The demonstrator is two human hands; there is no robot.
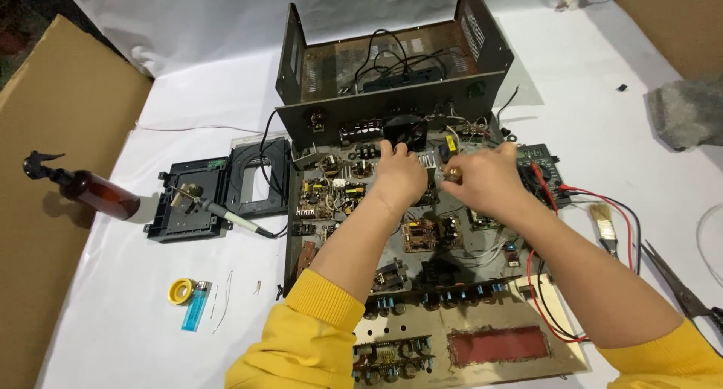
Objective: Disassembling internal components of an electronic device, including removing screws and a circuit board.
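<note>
An opened electronic chassis (482,344) lies on a white sheet, its circuit boards (331,193) exposed. My left hand (399,176) reaches into the middle of the boards, fingers curled down on a small part near a black fan (405,130). My right hand (486,180) is beside it, fingers pinched on a small brass-coloured component (453,175). Both sleeves are yellow. What lies under the hands is hidden.
The dark metal cover (392,65) stands behind. A soldering iron (222,212) rests on a black drive frame (188,204) at left, with a brown spray bottle (94,193), solder roll (181,291) and blue lighter (196,306). A multimeter (546,170), brush (604,227) and scissors (681,287) lie right.
</note>
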